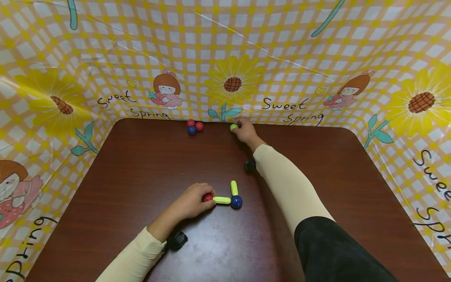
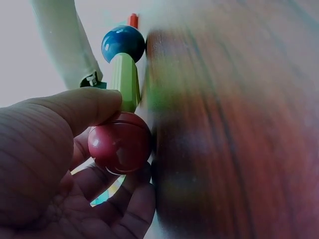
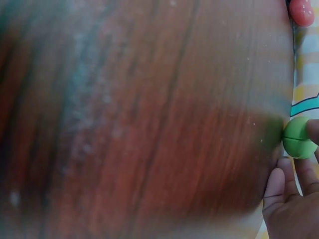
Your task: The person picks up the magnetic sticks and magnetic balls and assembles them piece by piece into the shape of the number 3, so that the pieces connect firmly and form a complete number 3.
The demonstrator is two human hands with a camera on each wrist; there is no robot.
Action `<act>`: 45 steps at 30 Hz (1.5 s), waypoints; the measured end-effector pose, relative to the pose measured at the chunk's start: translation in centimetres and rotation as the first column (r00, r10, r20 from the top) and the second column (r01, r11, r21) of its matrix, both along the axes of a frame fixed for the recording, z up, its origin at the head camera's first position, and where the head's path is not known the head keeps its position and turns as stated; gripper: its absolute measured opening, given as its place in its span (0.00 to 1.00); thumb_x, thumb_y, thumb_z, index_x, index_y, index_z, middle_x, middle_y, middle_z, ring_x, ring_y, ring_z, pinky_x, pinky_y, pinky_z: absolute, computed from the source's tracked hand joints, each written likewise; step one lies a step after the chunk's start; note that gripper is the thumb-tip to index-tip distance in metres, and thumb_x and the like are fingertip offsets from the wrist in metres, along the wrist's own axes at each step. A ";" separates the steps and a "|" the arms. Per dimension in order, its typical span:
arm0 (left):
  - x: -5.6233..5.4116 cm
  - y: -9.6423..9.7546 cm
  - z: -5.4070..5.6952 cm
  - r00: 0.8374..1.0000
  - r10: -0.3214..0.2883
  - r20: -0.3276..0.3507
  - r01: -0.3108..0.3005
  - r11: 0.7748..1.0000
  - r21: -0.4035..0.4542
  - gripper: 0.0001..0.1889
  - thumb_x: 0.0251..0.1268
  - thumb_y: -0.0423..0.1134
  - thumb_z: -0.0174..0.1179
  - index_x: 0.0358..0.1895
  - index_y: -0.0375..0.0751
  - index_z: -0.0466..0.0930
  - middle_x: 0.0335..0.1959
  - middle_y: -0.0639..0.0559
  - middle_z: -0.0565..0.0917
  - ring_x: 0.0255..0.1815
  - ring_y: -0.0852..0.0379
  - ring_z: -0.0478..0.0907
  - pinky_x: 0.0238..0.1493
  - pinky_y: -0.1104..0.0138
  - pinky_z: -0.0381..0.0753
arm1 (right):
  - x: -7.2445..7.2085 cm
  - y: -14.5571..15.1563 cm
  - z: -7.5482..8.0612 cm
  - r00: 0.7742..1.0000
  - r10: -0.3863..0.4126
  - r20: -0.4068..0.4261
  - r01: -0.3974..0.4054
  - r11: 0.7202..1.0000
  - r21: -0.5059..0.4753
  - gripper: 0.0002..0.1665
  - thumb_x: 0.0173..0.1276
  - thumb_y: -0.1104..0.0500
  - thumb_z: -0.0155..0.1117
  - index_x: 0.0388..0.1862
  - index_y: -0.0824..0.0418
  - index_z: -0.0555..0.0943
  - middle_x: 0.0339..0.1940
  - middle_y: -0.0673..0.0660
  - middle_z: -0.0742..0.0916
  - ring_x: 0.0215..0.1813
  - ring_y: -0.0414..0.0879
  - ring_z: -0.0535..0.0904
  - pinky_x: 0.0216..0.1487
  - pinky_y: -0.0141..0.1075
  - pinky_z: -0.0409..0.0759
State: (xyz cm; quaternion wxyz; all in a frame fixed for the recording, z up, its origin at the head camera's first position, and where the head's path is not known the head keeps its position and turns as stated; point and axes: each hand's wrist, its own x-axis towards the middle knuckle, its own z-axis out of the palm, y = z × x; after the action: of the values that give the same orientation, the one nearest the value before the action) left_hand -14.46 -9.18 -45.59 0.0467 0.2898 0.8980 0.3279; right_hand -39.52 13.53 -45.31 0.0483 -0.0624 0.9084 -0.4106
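My left hand [image 1: 195, 200] grips a red ball [image 2: 119, 144] low over the brown table. A yellow-green stick [image 1: 222, 200] joins that ball to a blue ball [image 1: 236, 201], and a second yellow-green stick [image 1: 234, 188] points from the blue ball toward the far side. In the left wrist view the thumb lies along the first stick where it meets the red ball. At the table's far edge, my right hand [image 1: 245, 131] pinches a green ball [image 3: 298, 138] between thumb and fingers. A groove runs around this ball.
Left of the green ball, two red balls [image 1: 199, 126] and a blue ball [image 1: 192, 130] cluster by the far edge. A checked, flower-printed cloth [image 1: 197, 47] rises behind and beside the table [image 1: 141, 164]. Each wrist wears a black camera [image 1: 177, 241].
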 end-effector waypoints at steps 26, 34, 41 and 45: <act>0.7 0.0 -0.3 1.000 0.022 0.005 -0.022 1.000 0.005 0.04 0.61 0.37 0.68 0.37 0.46 0.83 0.36 0.58 0.80 0.37 0.58 0.73 0.40 0.65 0.72 | 9.0 1.9 1.7 0.973 0.185 0.136 -0.170 0.979 -0.115 0.17 0.72 0.57 0.63 0.55 0.64 0.76 0.49 0.61 0.79 0.44 0.54 0.77 0.46 0.42 0.78; 0.6 0.0 -0.2 1.000 0.012 0.002 -0.012 1.000 0.019 0.04 0.61 0.36 0.67 0.37 0.46 0.83 0.35 0.58 0.81 0.37 0.58 0.73 0.40 0.65 0.72 | 12.0 2.2 1.8 0.962 0.180 0.205 -0.145 0.974 -0.174 0.17 0.70 0.59 0.64 0.54 0.65 0.76 0.44 0.60 0.79 0.45 0.52 0.77 0.46 0.42 0.78; 0.4 0.1 -0.1 1.000 0.003 0.006 -0.003 1.000 0.018 0.04 0.61 0.36 0.68 0.37 0.46 0.83 0.34 0.58 0.80 0.35 0.58 0.73 0.38 0.66 0.72 | 14.0 2.8 1.6 0.953 0.188 0.239 -0.133 0.965 -0.228 0.18 0.70 0.60 0.64 0.54 0.67 0.75 0.42 0.59 0.79 0.45 0.52 0.77 0.46 0.41 0.79; 0.3 0.2 0.0 1.000 0.004 0.011 -0.004 1.000 0.020 0.04 0.61 0.36 0.67 0.37 0.46 0.83 0.35 0.58 0.80 0.36 0.58 0.73 0.38 0.65 0.72 | 14.6 3.1 1.6 0.951 0.186 0.247 -0.122 0.960 -0.254 0.19 0.71 0.60 0.64 0.56 0.68 0.74 0.41 0.59 0.77 0.46 0.54 0.77 0.48 0.43 0.79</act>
State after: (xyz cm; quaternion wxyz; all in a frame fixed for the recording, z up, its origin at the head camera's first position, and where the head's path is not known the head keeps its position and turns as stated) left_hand -14.18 -8.99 -45.57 0.0480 0.2869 0.8950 0.3383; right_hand -24.87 16.60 -43.76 0.1953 -0.0825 0.8306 -0.5150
